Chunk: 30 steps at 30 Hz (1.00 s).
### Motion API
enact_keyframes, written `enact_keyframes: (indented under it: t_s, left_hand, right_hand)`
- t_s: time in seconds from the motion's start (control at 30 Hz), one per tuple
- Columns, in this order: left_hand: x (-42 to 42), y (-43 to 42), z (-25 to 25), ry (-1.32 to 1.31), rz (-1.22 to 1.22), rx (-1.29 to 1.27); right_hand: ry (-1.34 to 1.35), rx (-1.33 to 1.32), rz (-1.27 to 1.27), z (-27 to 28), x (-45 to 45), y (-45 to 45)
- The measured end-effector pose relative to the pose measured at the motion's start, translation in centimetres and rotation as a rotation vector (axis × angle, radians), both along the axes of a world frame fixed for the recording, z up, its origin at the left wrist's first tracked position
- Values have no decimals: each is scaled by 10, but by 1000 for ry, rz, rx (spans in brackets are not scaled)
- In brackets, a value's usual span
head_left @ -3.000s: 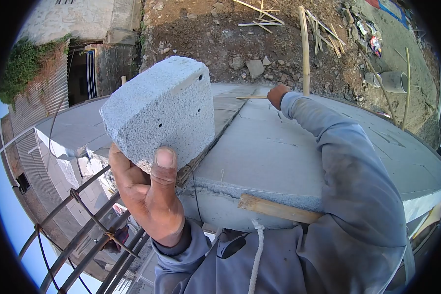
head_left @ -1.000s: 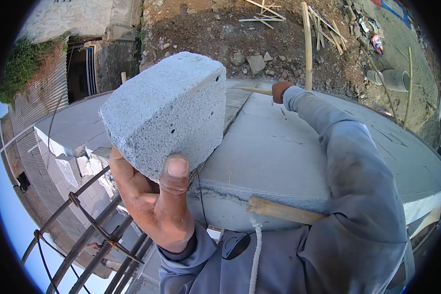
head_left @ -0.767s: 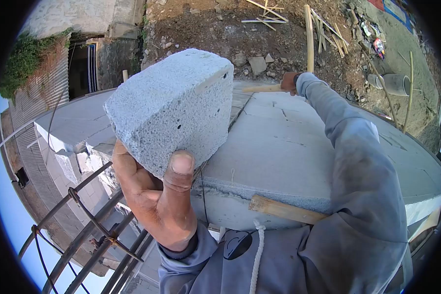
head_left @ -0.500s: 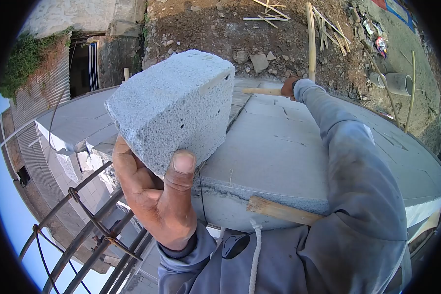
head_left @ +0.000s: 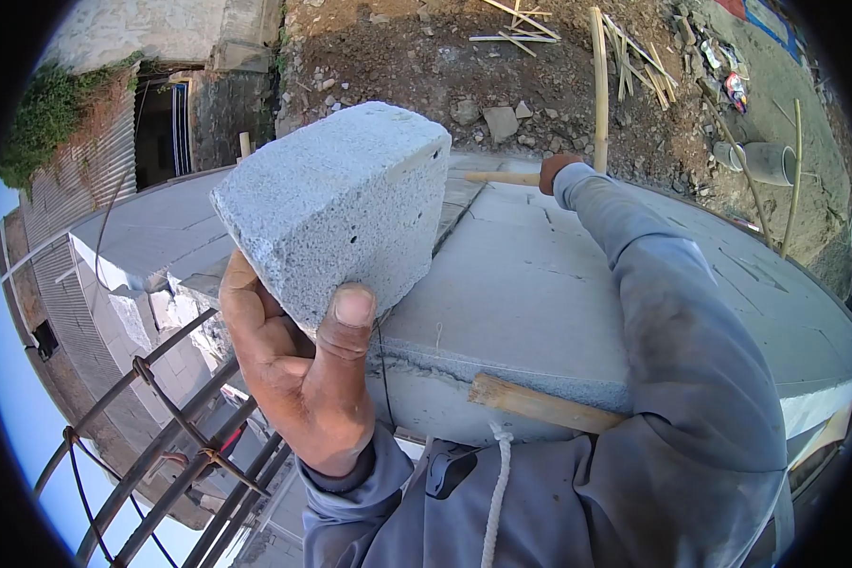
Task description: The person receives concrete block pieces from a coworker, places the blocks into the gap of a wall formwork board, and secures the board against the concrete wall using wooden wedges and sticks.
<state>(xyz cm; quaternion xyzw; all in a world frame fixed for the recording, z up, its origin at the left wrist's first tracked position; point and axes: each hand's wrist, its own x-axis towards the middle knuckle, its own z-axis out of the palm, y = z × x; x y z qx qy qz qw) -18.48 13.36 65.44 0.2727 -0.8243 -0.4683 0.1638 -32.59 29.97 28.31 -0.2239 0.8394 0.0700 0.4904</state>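
My left hand (head_left: 308, 379) grips a pale, pitted concrete block (head_left: 336, 208) from below, thumb on its near face and fingers behind it. The block is raised and tilted in front of the grey block wall (head_left: 530, 293). Farther off, at the wall's far side, my right hand (head_left: 559, 174) is closed round a wooden handle (head_left: 502, 177) that points left. The handle's left end is hidden behind the block, so what it carries cannot be seen. A short wooden piece (head_left: 540, 404) sticks out at the wall's near edge, against my right sleeve.
Steel bars (head_left: 166, 435) tied with wire rise at the lower left. An upright pole (head_left: 601, 95) stands beyond my right hand. Rubble, loose sticks (head_left: 639, 66) and a bucket (head_left: 769, 163) lie on the ground below. Broken blocks (head_left: 147, 312) edge the wall at left.
Compared with three seconds ago, the block has shifted slightly right and turned in my left hand. My right hand moved right, then slightly back left, with more of the handle showing.
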Motion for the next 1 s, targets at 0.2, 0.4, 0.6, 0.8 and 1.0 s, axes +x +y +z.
enact_keyframes:
  t_s: [0.2, 0.4, 0.6, 0.8, 1.0]
  left_hand:
    - [1, 0, 1, 0, -26, -1]
    - [-1, 2, 3, -6, -3, 24]
    - [1, 1, 0, 10, -13, 19]
    - [0, 0, 2, -14, -4, 15]
    - [0, 0, 3, -28, -5, 28]
  right_hand:
    - [119, 2, 156, -15, 13, 3]
    - [195, 3, 264, -14, 17, 3]
    - [251, 58, 482, -24, 39, 3]
    - [154, -28, 503, -37, 57, -1]
    - [137, -26, 643, -48, 64, -14]
